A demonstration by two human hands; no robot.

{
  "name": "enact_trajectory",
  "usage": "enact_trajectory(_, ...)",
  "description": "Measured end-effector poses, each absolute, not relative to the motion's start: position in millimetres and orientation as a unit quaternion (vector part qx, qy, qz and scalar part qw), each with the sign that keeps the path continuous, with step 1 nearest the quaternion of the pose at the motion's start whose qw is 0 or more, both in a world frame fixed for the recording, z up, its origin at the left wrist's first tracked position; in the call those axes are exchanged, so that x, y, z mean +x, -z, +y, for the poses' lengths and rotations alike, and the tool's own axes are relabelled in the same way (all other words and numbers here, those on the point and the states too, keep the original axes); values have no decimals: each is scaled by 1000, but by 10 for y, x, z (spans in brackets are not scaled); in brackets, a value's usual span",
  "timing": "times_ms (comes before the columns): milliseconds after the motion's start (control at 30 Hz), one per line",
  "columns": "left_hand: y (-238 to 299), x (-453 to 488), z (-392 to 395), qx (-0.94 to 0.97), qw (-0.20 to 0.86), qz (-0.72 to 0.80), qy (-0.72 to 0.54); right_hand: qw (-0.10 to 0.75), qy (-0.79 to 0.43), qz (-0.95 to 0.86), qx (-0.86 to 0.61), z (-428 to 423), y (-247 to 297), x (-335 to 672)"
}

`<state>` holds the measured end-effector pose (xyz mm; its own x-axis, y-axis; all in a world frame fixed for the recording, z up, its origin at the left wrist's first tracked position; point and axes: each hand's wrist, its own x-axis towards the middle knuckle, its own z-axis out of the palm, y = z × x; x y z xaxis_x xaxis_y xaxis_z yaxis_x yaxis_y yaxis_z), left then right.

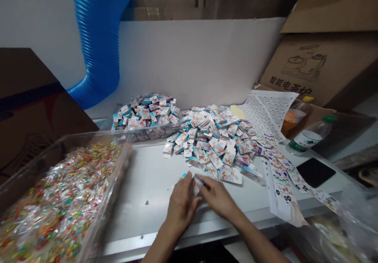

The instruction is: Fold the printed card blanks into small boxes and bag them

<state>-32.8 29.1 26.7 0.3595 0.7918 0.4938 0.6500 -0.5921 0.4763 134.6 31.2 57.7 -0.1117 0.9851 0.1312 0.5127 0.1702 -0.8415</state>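
- Holding one small box [197,184]: both hands are keeping it between them, above the near edge of the white table [141,184].
- Left hand [182,200]: the fingers and thumb are closing around the left side of the small box, grasping it.
- Right hand [219,195]: the thumb and fingers are pinching the upper right part of the same small box. The fingers are partly hiding its printed faces.
- Just beyond the left hand, a second box [179,177] is lying on the table, mostly hidden by the fingers.
- Beyond both hands, a loose pile of printed cartons [217,141] is spreading over the table; many are showing a hand design, with white and blue sides.
- Behind and left of the pile, a clear container [153,132] is holding more cartons, heaped above its rim.
- At the left, a clear tray [116,180] is containing wrapped multicoloured pieces [67,200].
- At the right, label strips [282,184] and a printed sheet [267,107] are lying beside the pile. A black flat object [315,172] and a green-capped bottle [308,137] are resting near them.
- Against the wall, a blue corrugated hose [100,38] is hanging.
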Motion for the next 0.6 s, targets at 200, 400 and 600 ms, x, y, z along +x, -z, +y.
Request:
enact_trajectory(200,-238,-548,503,802,116,561,-169,513,-375,-506,-583,650,-717,1587)
enact_trajectory(400,-253,-483,526,832,109,526,-140,349,-323,-654,-588,395,-525,1415)
enact_trajectory(600,-430,-469,464,861,156,433,-219,283,-290,-750,-524,355,-544,1421)
